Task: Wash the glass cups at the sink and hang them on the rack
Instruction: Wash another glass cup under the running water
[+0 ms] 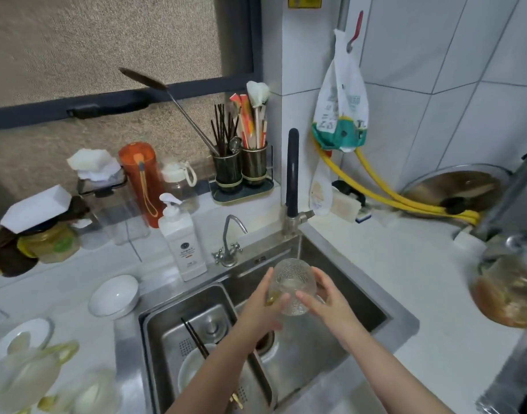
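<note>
A textured glass cup is held over the sink, just below centre frame, gripped on either side by the left hand and right hand, fingers curled round it.

- A dark-framed window spans the upper left, covered by a coarse beige screen
- White tiled wall fills the right corner, with grey grout lines
- A pale countertop runs along both walls, wrapping the corner
- Yellow hoses curve along the wall base
- Soft, even light
</note>
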